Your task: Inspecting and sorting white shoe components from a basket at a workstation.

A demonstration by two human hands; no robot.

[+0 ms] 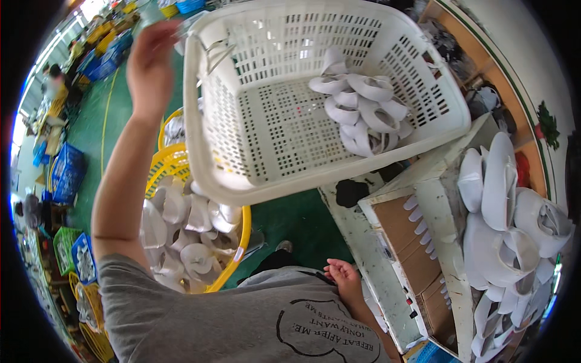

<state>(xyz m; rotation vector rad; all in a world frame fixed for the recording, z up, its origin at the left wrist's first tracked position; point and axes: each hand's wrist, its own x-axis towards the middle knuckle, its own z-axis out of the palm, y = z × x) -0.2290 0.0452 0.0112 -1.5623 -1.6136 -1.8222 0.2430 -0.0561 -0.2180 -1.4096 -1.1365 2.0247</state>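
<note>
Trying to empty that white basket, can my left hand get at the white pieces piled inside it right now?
Probably not: the left hand is gripping the white basket's far corner, holding it tilted, and the white pieces lie heaped at the opposite side.

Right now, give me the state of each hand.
Left hand: raised, closed on the white basket at its far corner.
Right hand: low beside the body, holding nothing; fingers curled.

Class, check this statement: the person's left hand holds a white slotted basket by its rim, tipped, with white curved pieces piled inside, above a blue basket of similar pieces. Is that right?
Not quite. The lower basket is yellow, not blue. The head view shows the left hand at the rim of the tipped white slotted basket, with white curved pieces piled inside, above a yellow basket of similar pieces.
</note>
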